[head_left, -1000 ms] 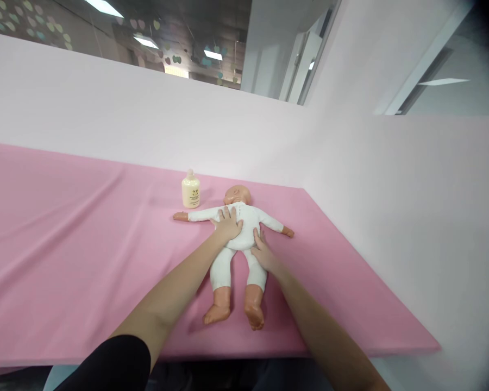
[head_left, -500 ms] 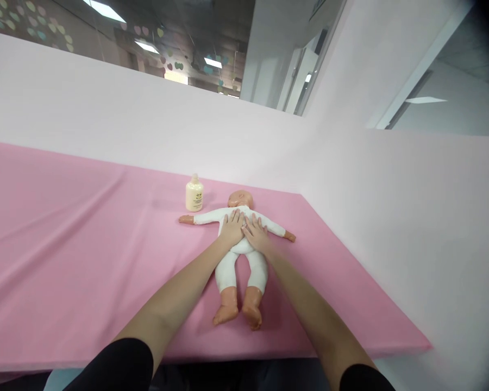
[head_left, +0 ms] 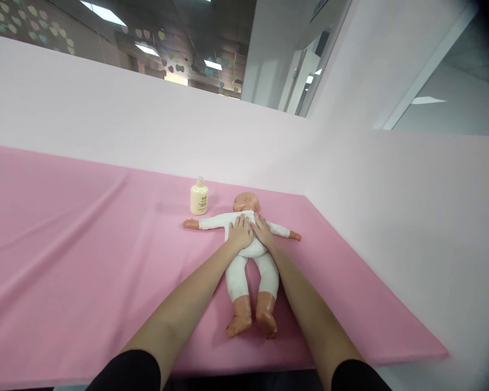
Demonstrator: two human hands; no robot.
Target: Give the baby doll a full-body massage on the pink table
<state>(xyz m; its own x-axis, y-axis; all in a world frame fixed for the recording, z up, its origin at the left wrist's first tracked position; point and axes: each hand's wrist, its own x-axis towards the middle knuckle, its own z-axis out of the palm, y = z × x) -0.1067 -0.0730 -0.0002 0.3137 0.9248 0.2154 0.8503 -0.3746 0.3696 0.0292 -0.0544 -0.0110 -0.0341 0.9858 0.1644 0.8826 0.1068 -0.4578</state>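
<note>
A baby doll [head_left: 250,266] in a white bodysuit lies on its back on the pink cloth [head_left: 85,244], arms spread, head toward the wall, bare feet toward me. My left hand [head_left: 239,232] lies flat on the left side of its chest, fingers apart. My right hand [head_left: 264,230] lies flat on the right side of its chest, beside the left hand. Neither hand grips anything. A small cream bottle [head_left: 199,196] stands upright just left of the doll's head.
A pale pink wall [head_left: 146,125] runs along the back and a second one [head_left: 411,217] closes off the right side. The cloth's front edge [head_left: 391,361] runs near my body. Glass panes and ceiling lights show above the wall.
My right hand has moved from the doll's hip up to its chest beside the left hand. Both hands have slid slightly toward its shoulders. The camera has shifted a little.
</note>
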